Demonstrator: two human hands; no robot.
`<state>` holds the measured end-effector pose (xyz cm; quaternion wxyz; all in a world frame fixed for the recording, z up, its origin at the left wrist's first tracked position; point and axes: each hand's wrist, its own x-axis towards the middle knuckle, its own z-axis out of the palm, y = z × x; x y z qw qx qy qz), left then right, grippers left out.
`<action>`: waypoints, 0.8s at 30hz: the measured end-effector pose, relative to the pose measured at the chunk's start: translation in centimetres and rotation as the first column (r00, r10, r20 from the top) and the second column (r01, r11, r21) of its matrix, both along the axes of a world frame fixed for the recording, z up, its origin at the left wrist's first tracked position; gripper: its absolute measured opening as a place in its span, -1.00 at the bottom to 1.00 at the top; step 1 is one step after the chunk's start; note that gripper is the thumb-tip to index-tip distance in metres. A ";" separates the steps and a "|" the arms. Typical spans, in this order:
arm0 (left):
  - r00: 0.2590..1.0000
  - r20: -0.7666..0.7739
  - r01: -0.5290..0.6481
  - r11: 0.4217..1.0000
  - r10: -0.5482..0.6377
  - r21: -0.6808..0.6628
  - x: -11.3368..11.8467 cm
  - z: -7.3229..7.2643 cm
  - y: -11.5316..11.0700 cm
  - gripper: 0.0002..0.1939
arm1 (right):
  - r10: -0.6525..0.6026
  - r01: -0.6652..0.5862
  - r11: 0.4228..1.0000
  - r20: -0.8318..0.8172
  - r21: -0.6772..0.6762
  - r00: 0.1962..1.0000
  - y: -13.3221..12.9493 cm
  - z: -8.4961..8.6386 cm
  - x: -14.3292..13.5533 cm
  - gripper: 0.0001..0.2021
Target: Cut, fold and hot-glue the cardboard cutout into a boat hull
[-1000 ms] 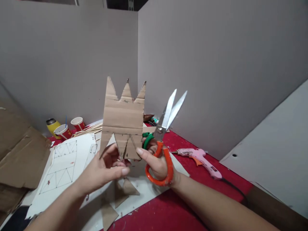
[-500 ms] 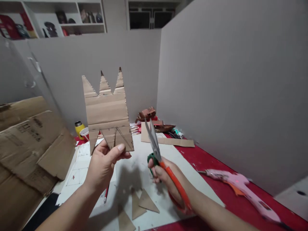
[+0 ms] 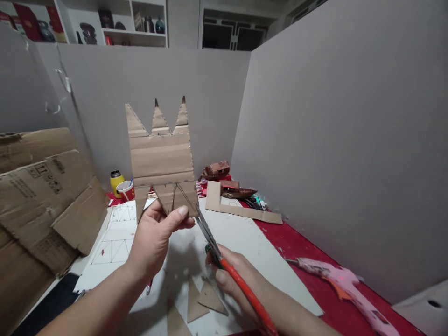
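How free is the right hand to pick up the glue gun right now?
Probably not free: the right hand has the scissors in its grip. Nothing visible blocks the way across to the glue gun, though.

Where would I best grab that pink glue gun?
Probably by the pink handle, coming from the near right: the glue gun lies on its side, its handle stretching that way, with the orange trigger beside it and the metal nozzle pointing left, away from your grip.
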<state>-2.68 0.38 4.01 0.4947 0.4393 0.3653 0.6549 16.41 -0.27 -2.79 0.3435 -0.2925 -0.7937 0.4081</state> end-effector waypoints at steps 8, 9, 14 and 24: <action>0.999 -0.028 0.018 1.000 -0.018 -0.001 0.0 0.0 -0.1 -0.79 | 0.011 -0.011 0.999 0.027 -0.032 1.000 -0.2 -0.3 0.1 -0.47; 0.999 -0.035 0.016 1.000 -0.016 -0.002 0.0 0.0 -0.2 -0.78 | 0.017 -0.016 0.999 0.018 -0.044 1.000 -0.2 -0.2 0.1 -0.47; 0.998 -0.063 0.015 1.000 -0.016 -0.009 0.2 0.1 -0.3 -0.78 | 0.040 -0.045 0.992 -0.048 -0.116 0.998 -0.6 0.4 -0.1 -0.46; 0.998 -0.053 0.041 0.999 -0.041 0.011 0.5 0.1 -0.6 -0.78 | 0.013 -0.014 0.999 -0.011 -0.052 1.000 -0.4 0.4 -0.1 -0.47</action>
